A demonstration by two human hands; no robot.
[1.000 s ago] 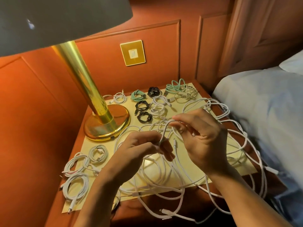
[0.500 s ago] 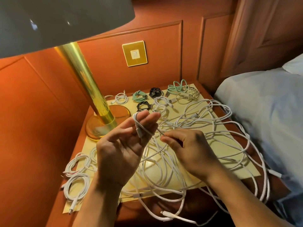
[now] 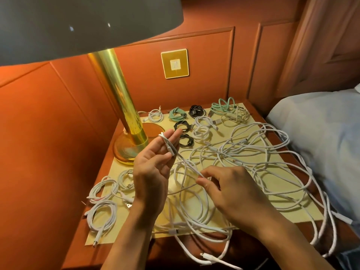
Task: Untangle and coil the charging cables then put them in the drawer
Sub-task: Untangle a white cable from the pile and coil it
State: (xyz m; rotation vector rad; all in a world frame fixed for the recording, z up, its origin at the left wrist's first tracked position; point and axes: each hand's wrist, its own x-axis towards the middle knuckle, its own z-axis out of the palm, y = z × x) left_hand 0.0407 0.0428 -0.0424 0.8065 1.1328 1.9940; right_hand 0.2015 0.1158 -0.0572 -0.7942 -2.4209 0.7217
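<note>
White charging cable [image 3: 188,163] is hanging over the straight fingers of my left grip [image 3: 153,164] above the bench [image 3: 87,254] while my right grip [image 3: 229,188] is pinching it, so I'm planning slow, even loops.

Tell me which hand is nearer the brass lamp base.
Left. The left hand is raised just right of the lamp base, almost alongside it. The right hand is farther right and nearer the viewer, pinching a white cable.
</note>
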